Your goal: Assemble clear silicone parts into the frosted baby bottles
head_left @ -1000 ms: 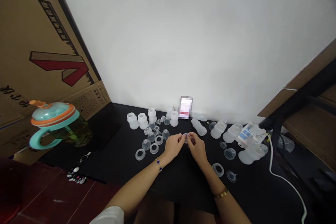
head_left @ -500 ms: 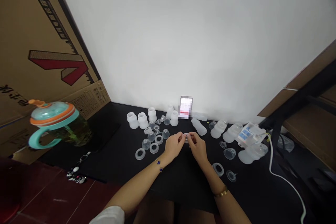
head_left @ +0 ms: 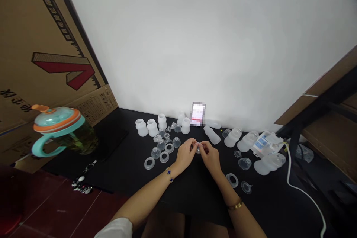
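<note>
Fingertips of my left hand (head_left: 186, 153) and my right hand (head_left: 209, 156) are closed from both sides on a small clear round bottle part (head_left: 198, 148), which looks like a bottle nipple in a collar ring. Fingers hide much of it. To the left of my hands lie several clear caps (head_left: 155, 152) and white collar rings (head_left: 149, 163). White bottle bodies (head_left: 152, 128) stand behind them. Right of my hands are another collar ring (head_left: 232, 180), a flat nipple (head_left: 246, 187), a clear cap (head_left: 244, 163) and capped bottles (head_left: 233, 137).
A phone (head_left: 198, 114) leans on the wall behind my hands, beside a bottle lying down (head_left: 212, 135). At left stand a big drink jug (head_left: 63, 130) and a cardboard box (head_left: 47, 44). A white box (head_left: 266, 144) with a cable (head_left: 304, 189) sits at right. Keys (head_left: 80, 184) lie near the table's edge.
My hands stay in nearly the same place, and the clear part between them is tilted differently, with more of it showing. The rest of the table looks the same.
</note>
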The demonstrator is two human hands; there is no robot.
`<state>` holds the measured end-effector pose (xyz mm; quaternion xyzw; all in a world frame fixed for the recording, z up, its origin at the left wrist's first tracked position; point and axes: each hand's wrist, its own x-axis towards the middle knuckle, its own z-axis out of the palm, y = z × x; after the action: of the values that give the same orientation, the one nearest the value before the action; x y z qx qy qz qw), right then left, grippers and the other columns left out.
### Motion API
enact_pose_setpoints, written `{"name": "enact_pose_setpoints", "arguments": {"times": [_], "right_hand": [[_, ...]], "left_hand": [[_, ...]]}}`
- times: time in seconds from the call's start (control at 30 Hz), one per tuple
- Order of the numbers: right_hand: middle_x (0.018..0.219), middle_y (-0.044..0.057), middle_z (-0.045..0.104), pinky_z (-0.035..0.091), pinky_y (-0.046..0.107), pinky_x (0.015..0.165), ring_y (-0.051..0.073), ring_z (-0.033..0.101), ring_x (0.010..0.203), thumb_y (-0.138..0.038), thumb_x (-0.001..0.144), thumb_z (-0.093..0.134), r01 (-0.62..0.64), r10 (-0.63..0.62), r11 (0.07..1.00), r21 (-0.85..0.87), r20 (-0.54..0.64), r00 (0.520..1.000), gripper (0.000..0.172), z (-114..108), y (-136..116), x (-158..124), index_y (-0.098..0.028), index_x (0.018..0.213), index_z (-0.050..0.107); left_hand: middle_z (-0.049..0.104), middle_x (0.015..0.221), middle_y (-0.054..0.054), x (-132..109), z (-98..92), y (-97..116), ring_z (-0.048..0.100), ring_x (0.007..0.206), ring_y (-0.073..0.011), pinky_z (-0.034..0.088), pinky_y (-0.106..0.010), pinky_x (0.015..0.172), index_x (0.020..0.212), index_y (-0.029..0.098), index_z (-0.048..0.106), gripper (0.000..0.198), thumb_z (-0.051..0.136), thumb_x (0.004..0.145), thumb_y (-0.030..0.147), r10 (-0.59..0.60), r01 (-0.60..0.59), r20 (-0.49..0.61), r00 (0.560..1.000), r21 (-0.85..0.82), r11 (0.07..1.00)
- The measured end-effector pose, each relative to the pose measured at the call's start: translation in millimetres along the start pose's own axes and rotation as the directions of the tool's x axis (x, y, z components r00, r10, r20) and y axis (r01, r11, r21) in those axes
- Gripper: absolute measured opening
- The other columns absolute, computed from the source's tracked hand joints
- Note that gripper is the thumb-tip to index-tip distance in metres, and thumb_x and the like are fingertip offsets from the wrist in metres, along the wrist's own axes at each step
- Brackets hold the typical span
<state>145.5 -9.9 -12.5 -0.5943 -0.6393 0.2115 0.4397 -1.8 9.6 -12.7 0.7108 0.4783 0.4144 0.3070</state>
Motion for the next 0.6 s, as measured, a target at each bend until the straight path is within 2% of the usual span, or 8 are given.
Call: {"name": "enact_pose_setpoints", "arguments": {"times": [0.37, 0.6], "right_hand": [[0.068, 0.001, 0.067, 0.044, 0.027, 0.058, 0.017, 0.061, 0.059, -0.052, 0.095, 0.049, -0.004, 0.004, 1.0, -0.01, -0.025, 1.0, 0.035, -1.3, -5.7, -1.0, -0.022, 0.091, 0.068], [0.074, 0.001, 0.069, 0.044, 0.028, 0.062, 0.018, 0.062, 0.063, -0.049, 0.096, 0.048, -0.026, 0.026, 1.0, 0.0, 0.014, 1.0, 0.032, -2.1, -5.9, -2.0, -0.023, 0.096, 0.067]], "left_hand": [[0.064, 0.089, -0.001, -0.7, -1.4, 3.8, 0.058, 0.073, -0.0153, 0.045, -0.028, 0.073, 0.097, 0.021, 0.06, 0.026, 0.044, 0.101, 0.041, 0.006, -0.005, 0.011, 1.0, -0.011, 1.0], [0.064, 0.09, -0.001, -1.6, -0.5, 1.4, 0.058, 0.071, -0.014, 0.044, -0.027, 0.07, 0.099, 0.021, 0.059, 0.022, 0.045, 0.1, 0.037, 0.007, -0.006, 0.004, 1.0, -0.003, 1.0]]}}
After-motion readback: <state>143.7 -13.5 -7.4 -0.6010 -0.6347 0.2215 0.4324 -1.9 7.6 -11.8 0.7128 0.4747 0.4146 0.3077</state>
